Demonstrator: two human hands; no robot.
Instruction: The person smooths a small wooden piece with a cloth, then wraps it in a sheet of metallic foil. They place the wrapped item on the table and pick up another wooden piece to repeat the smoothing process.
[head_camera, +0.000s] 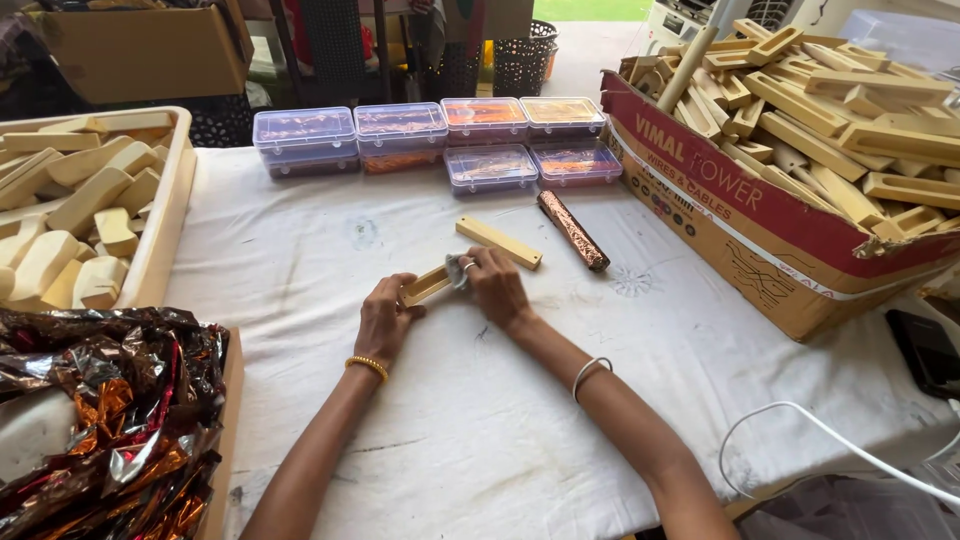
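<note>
Mid-table, left hand (383, 322) grips wooden tray (426, 286), long axis rising rightward; right hand (494, 285) presses cloth wad (457, 270) on it; bare tablecloth (480, 420) nearer the person.

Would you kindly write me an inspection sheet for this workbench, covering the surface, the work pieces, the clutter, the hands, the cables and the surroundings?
Surface: table under a white cloth, creased and lightly stained.
Job's things: short wooden channel piece held at its near end by the left hand; the right hand presses a small grey cloth on it. A flat wooden strip and a copper foil-wrapped stick lie just beyond.
Clutter: six clear lidded boxes; crumpled metallic foil at near left.
Grippers: both hands bare, bangles on the wrists.
Cables: white cable looping at near right.
Surroundings: cream tray of wooden blocks left; cardboard box of wooden pieces right; dark phone.
</note>
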